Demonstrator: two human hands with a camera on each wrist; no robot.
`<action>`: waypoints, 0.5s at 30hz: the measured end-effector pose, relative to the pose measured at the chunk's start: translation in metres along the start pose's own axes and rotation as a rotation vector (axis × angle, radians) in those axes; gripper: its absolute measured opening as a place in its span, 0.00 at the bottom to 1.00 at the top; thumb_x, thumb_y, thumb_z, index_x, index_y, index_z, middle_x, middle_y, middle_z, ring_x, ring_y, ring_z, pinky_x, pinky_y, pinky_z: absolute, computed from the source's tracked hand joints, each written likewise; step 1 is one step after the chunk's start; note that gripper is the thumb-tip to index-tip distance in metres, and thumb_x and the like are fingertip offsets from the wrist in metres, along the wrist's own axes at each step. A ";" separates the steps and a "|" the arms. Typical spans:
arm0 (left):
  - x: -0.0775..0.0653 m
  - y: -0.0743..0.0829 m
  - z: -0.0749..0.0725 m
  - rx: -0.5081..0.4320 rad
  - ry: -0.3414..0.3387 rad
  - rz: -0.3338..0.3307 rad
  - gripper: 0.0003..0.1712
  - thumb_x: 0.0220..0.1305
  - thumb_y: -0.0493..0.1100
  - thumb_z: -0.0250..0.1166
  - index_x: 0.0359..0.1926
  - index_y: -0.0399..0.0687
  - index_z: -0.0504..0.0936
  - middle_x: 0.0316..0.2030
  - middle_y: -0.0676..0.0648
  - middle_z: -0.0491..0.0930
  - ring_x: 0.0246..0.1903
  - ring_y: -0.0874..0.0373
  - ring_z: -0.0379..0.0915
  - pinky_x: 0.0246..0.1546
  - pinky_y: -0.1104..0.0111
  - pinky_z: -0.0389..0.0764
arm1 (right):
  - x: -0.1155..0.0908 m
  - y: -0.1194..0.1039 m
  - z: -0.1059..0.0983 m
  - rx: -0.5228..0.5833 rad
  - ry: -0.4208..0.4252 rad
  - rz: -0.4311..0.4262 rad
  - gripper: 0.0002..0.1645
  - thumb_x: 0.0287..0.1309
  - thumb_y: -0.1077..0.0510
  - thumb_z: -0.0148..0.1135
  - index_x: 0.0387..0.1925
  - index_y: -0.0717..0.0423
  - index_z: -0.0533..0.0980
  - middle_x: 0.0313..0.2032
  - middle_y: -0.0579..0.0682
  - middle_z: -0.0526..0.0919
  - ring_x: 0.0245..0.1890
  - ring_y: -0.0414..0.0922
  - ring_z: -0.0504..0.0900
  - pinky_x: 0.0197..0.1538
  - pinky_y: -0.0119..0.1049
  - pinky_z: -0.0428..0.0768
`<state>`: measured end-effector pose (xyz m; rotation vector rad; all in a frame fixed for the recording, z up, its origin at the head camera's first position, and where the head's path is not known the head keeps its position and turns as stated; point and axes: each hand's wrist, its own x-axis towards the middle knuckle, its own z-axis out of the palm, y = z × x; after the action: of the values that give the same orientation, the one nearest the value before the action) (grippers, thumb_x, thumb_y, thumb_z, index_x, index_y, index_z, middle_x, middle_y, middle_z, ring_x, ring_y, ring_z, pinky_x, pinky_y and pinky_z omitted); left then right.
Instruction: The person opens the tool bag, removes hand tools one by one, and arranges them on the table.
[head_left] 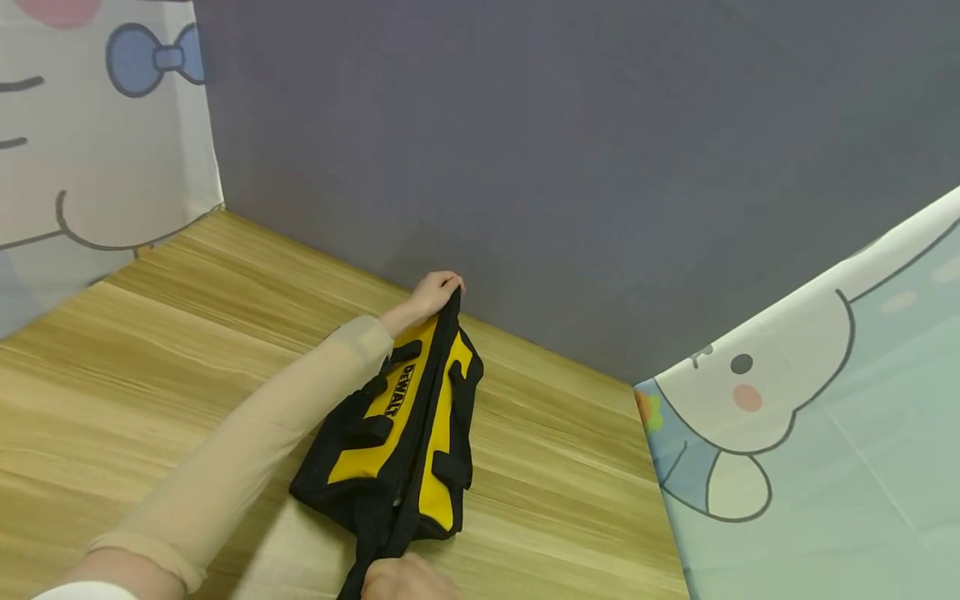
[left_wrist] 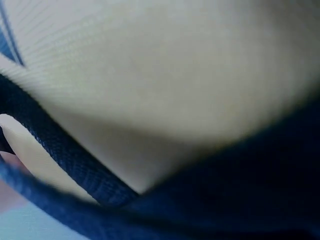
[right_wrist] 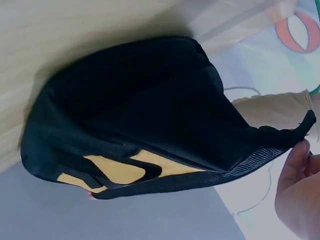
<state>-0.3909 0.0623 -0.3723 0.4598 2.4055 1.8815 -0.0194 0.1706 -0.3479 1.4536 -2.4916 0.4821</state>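
Observation:
A black and yellow DeWalt tool bag (head_left: 397, 389) sits on the wood-patterned surface, its long zipper strip running along the top. At the far end, my left hand (head_left: 437, 292) grips the tip of that strip. My right hand (head_left: 408, 577) holds the near end at the bottom of the head view. In the right wrist view, the thumb and fingers of the right hand (right_wrist: 300, 195) pinch the strip's end, which is drawn out from the bag (right_wrist: 150, 95). Blurred black fabric (left_wrist: 260, 185) and a strap (left_wrist: 65, 150) fill part of the left wrist view.
A grey wall panel (head_left: 525, 167) stands behind the wood-patterned surface (head_left: 555, 475). Cartoon-printed sheets hang at the left (head_left: 97, 150) and right (head_left: 847, 433). Black carry handles (head_left: 371, 431) lie against the bag's side.

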 end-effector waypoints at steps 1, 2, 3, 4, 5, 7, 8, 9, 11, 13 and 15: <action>0.000 0.000 -0.001 -0.003 0.005 -0.002 0.23 0.74 0.46 0.41 0.50 0.35 0.77 0.45 0.40 0.77 0.35 0.52 0.70 0.40 0.66 0.73 | 0.000 0.000 0.001 -0.009 0.010 0.003 0.07 0.49 0.48 0.67 0.26 0.38 0.75 0.28 0.31 0.70 0.30 0.23 0.62 0.37 0.09 0.56; 0.000 0.000 -0.001 0.002 0.011 -0.003 0.23 0.74 0.46 0.41 0.50 0.35 0.77 0.46 0.40 0.77 0.36 0.52 0.71 0.40 0.66 0.73 | 0.001 -0.001 0.004 0.004 0.053 0.005 0.07 0.49 0.49 0.67 0.27 0.38 0.75 0.29 0.31 0.71 0.31 0.23 0.62 0.37 0.09 0.56; 0.000 -0.001 -0.002 0.008 0.018 0.000 0.23 0.74 0.46 0.41 0.50 0.35 0.77 0.46 0.40 0.77 0.36 0.51 0.71 0.41 0.65 0.74 | 0.001 -0.002 0.008 0.021 0.107 0.017 0.07 0.49 0.50 0.67 0.27 0.38 0.75 0.29 0.31 0.71 0.31 0.23 0.63 0.37 0.09 0.56; -0.001 -0.001 -0.003 0.012 0.022 0.003 0.23 0.74 0.46 0.42 0.50 0.36 0.77 0.46 0.40 0.78 0.37 0.50 0.72 0.41 0.65 0.74 | -0.001 -0.003 0.013 0.031 0.197 0.027 0.08 0.49 0.52 0.67 0.31 0.39 0.76 0.33 0.32 0.72 0.33 0.24 0.64 0.40 0.10 0.58; -0.001 -0.001 -0.004 0.015 0.022 0.002 0.23 0.74 0.47 0.42 0.50 0.36 0.77 0.46 0.40 0.78 0.38 0.50 0.72 0.42 0.64 0.74 | -0.002 -0.003 0.018 0.052 0.265 0.030 0.09 0.49 0.54 0.67 0.33 0.41 0.76 0.34 0.33 0.74 0.34 0.24 0.66 0.41 0.10 0.59; -0.002 -0.002 -0.005 0.020 0.017 0.002 0.23 0.74 0.48 0.42 0.51 0.38 0.78 0.48 0.40 0.78 0.40 0.49 0.73 0.44 0.63 0.74 | -0.002 -0.002 0.027 0.085 0.369 0.021 0.10 0.48 0.57 0.67 0.33 0.44 0.76 0.34 0.34 0.76 0.34 0.25 0.68 0.41 0.11 0.61; -0.003 -0.003 -0.006 0.023 0.012 0.003 0.23 0.74 0.48 0.42 0.52 0.39 0.77 0.49 0.40 0.78 0.42 0.49 0.74 0.46 0.62 0.75 | -0.002 0.000 0.032 0.100 0.418 0.000 0.09 0.47 0.59 0.66 0.32 0.45 0.76 0.32 0.36 0.76 0.33 0.26 0.69 0.40 0.11 0.62; -0.004 -0.004 -0.006 0.017 0.001 0.004 0.23 0.74 0.48 0.42 0.53 0.39 0.77 0.50 0.40 0.77 0.44 0.48 0.74 0.48 0.61 0.75 | -0.001 0.002 0.034 0.099 0.449 -0.012 0.08 0.47 0.60 0.66 0.31 0.47 0.76 0.31 0.36 0.77 0.32 0.26 0.70 0.39 0.12 0.62; -0.005 -0.005 -0.008 0.015 -0.024 -0.001 0.24 0.74 0.50 0.42 0.56 0.41 0.75 0.54 0.41 0.76 0.49 0.48 0.73 0.52 0.59 0.74 | -0.001 0.006 0.036 0.086 0.467 -0.020 0.08 0.47 0.62 0.65 0.31 0.48 0.76 0.30 0.37 0.77 0.32 0.27 0.70 0.40 0.12 0.64; -0.007 -0.007 -0.010 0.035 -0.045 0.003 0.24 0.74 0.50 0.42 0.60 0.42 0.72 0.58 0.41 0.73 0.54 0.47 0.71 0.57 0.57 0.71 | -0.001 0.009 0.033 0.072 0.448 -0.011 0.08 0.48 0.60 0.64 0.32 0.48 0.76 0.32 0.37 0.78 0.33 0.28 0.71 0.42 0.13 0.64; -0.010 -0.008 -0.011 0.059 -0.071 0.009 0.26 0.73 0.51 0.43 0.64 0.42 0.68 0.61 0.41 0.70 0.59 0.46 0.68 0.61 0.55 0.68 | 0.000 0.013 0.031 0.036 0.430 -0.008 0.06 0.51 0.59 0.63 0.33 0.47 0.77 0.34 0.37 0.78 0.34 0.28 0.71 0.43 0.12 0.64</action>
<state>-0.3854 0.0473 -0.3784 0.5327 2.4231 1.7702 -0.0315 0.1644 -0.3785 1.2154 -2.1454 0.7514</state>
